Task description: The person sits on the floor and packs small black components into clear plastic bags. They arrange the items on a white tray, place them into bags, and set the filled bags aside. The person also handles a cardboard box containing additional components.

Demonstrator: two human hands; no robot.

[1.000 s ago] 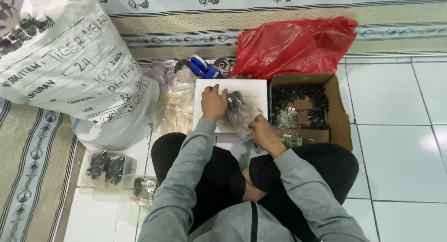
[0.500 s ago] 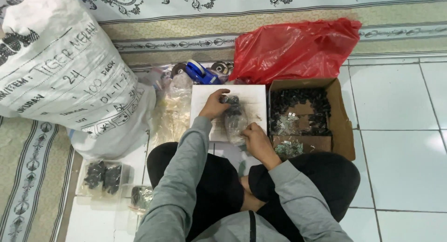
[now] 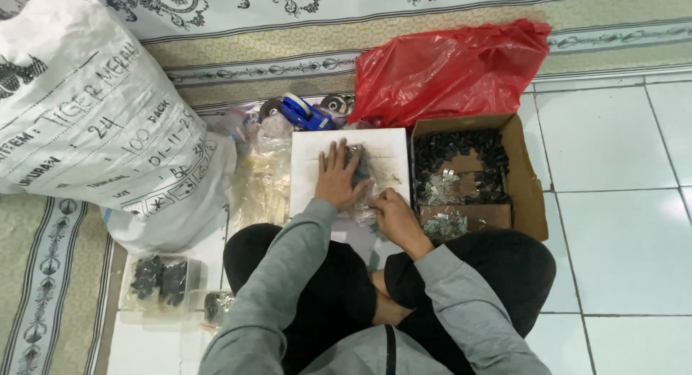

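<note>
Clear plastic bag [image 3: 366, 182] of dark parts is pressed flat on the white board [image 3: 310, 159] by the open left hand [image 3: 337, 176]; its lower edge is pinched by the right hand [image 3: 391, 210]. At three o'clock, a cardboard box [image 3: 525, 180] is seen.

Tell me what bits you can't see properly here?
- Head view: the small clear plastic bag lies mostly under the left hand, so its dark contents are unclear.
- The right hand fingertips are curled; their grip is hidden.
- The tiny dark and silvery pieces in the brown cardboard box are too small to identify.
</note>
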